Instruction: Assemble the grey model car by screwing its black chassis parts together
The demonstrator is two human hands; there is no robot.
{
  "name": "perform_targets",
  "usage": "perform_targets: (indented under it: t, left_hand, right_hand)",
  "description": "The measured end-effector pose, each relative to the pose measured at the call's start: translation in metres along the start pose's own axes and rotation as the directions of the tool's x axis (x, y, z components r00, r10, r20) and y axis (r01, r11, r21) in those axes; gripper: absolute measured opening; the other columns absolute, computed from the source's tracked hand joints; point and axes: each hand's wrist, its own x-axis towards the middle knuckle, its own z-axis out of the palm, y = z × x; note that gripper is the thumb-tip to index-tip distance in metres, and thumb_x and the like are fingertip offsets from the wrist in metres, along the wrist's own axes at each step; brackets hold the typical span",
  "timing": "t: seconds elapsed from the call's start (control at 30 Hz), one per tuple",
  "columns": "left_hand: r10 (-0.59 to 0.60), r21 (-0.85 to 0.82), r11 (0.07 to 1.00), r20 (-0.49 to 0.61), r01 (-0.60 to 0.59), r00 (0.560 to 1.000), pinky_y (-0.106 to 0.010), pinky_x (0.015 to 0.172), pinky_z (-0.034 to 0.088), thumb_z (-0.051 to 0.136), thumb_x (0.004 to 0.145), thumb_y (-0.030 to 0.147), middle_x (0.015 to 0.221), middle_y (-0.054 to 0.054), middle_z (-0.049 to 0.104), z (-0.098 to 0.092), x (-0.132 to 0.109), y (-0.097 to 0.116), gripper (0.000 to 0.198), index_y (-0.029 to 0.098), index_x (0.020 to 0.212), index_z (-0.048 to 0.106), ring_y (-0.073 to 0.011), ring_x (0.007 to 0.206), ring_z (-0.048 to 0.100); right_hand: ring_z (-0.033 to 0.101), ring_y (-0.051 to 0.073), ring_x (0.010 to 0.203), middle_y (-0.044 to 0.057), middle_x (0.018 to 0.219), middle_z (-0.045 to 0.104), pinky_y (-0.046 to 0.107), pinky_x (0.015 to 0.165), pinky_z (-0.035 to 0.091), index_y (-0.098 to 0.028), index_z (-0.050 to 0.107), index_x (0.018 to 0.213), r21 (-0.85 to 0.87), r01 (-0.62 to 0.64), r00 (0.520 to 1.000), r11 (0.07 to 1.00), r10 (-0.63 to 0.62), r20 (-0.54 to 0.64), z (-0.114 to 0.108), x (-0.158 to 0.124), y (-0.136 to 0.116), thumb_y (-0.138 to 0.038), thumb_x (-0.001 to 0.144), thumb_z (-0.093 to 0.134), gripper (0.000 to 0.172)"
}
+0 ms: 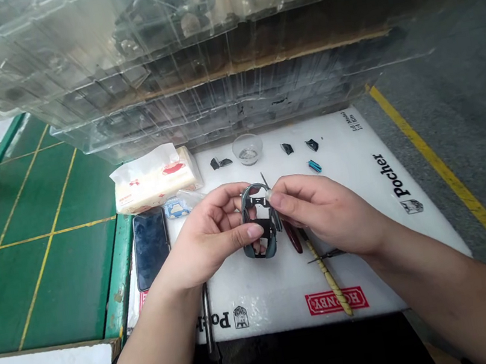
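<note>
A dark grey-green model car body shell [271,246] with open window and hood gaps is gripped by my left hand [213,229], thumb on its near side and fingers behind. Against the shell's right edge, my right hand [309,199] is closed in a pinch. A thin dark sliver [264,177] sticks up beside its fingertips; what the pinch holds is too small to name. Below the hands lie a dark red handle [294,238], a tool with a yellow wrapped handle [331,281] and small black tweezers or scissors [327,255], partly covered by my right hand.
Beyond the hands are a clear cup [248,149], black parts [220,162], a blue-green piece [314,166] and stacked clear plastic trays [210,83]. Tissues [156,183], a phone [151,247] and a metal rod [207,318] are at left. White foam [261,301] covers the work surface.
</note>
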Motion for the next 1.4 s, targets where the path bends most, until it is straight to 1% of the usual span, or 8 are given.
perform_targets:
  t: [0.3, 0.47, 0.57, 0.7, 0.87, 1.03, 1.23, 1.4]
  left_hand:
    - [-0.042, -0.043, 0.998, 0.027, 0.043, 0.999, -0.030, 0.075, 0.079, 0.104, 0.094, 0.014, 0.105, -0.001, 0.079, 0.002, 0.001, 0.000, 0.050, 0.022, 0.138, 0.080, -0.0161, 0.079, 0.084]
    - [-0.073, -0.124, 0.990, 0.015, 0.074, 0.997, -0.026, 0.068, 0.076, 0.106, 0.093, 0.018, 0.104, 0.000, 0.075, 0.003, 0.002, 0.006, 0.047, 0.018, 0.134, 0.083, -0.0145, 0.073, 0.082]
    - [-0.074, -0.170, 0.983, -0.005, 0.072, 0.997, -0.025, 0.064, 0.075, 0.105, 0.094, 0.022, 0.107, -0.002, 0.078, 0.002, 0.002, 0.009, 0.046, 0.018, 0.134, 0.083, -0.0137, 0.071, 0.081]
    - [-0.076, -0.200, 0.977, -0.002, 0.074, 0.997, -0.026, 0.064, 0.075, 0.105, 0.095, 0.023, 0.107, -0.002, 0.081, 0.003, 0.001, 0.009, 0.046, 0.019, 0.134, 0.081, -0.0144, 0.069, 0.082]
    - [-0.108, -0.203, 0.973, 0.033, 0.112, 0.994, -0.023, 0.062, 0.073, 0.109, 0.091, 0.023, 0.101, -0.001, 0.078, 0.007, 0.002, 0.006, 0.050, 0.019, 0.131, 0.080, -0.0146, 0.068, 0.081]
    - [-0.082, -0.185, 0.979, -0.003, 0.080, 0.997, -0.026, 0.064, 0.075, 0.109, 0.089, 0.020, 0.100, -0.001, 0.079, 0.009, 0.003, 0.001, 0.048, 0.019, 0.128, 0.080, -0.0160, 0.069, 0.083]
    - [-0.085, -0.199, 0.977, -0.024, 0.078, 0.996, -0.027, 0.064, 0.075, 0.109, 0.089, 0.019, 0.097, 0.002, 0.079, 0.011, 0.004, -0.003, 0.049, 0.019, 0.127, 0.079, -0.0160, 0.067, 0.084]
    - [-0.080, -0.256, 0.963, -0.002, 0.077, 0.997, -0.023, 0.061, 0.072, 0.110, 0.089, 0.025, 0.098, 0.001, 0.081, 0.009, 0.005, 0.001, 0.050, 0.019, 0.126, 0.077, -0.0141, 0.063, 0.082]
  right_hand:
    - [0.046, 0.012, 0.059, -0.006, 0.066, 0.051, 0.025, 0.054, 0.043, -0.022, 0.067, 0.086, 0.189, -0.049, 0.991, 0.981, 0.024, 0.129, 0.000, 0.001, 0.007, -0.075, 0.110, 0.082, 0.059]
    - [0.046, 0.011, 0.061, -0.004, 0.072, 0.059, 0.024, 0.052, 0.035, -0.020, 0.076, 0.093, 0.340, -0.009, 1.000, 0.940, 0.000, 0.026, 0.004, 0.004, 0.004, -0.069, 0.109, 0.086, 0.053]
    - [0.047, 0.011, 0.062, -0.002, 0.074, 0.062, 0.023, 0.051, 0.032, -0.019, 0.079, 0.095, 0.389, -0.055, 0.995, 0.920, 0.015, 0.103, 0.005, 0.004, 0.002, -0.061, 0.102, 0.096, 0.046]
    - [0.051, 0.011, 0.065, 0.004, 0.089, 0.074, 0.024, 0.052, 0.036, -0.019, 0.077, 0.094, 0.396, -0.117, 0.967, 0.911, 0.013, 0.255, 0.005, 0.003, 0.004, -0.058, 0.097, 0.101, 0.046]
    - [0.052, 0.012, 0.061, 0.002, 0.081, 0.072, 0.025, 0.051, 0.034, -0.020, 0.081, 0.101, 0.411, -0.177, 0.949, 0.894, 0.045, 0.312, 0.010, 0.003, 0.011, -0.062, 0.095, 0.103, 0.048]
    - [0.053, 0.010, 0.058, 0.004, 0.082, 0.078, 0.023, 0.050, 0.036, -0.019, 0.083, 0.104, 0.412, -0.168, 0.954, 0.896, 0.042, 0.297, 0.010, 0.006, 0.013, -0.057, 0.090, 0.108, 0.047]
    - [0.047, 0.009, 0.055, 0.000, 0.075, 0.070, 0.021, 0.044, 0.033, -0.018, 0.083, 0.099, 0.380, -0.138, 0.975, 0.915, 0.058, 0.216, 0.012, 0.003, 0.009, -0.056, 0.094, 0.105, 0.044]
    - [0.062, 0.013, 0.066, 0.006, 0.091, 0.079, 0.023, 0.050, 0.048, -0.019, 0.083, 0.105, 0.404, -0.156, 0.959, 0.901, 0.039, 0.282, 0.011, 0.002, 0.009, -0.058, 0.102, 0.097, 0.041]
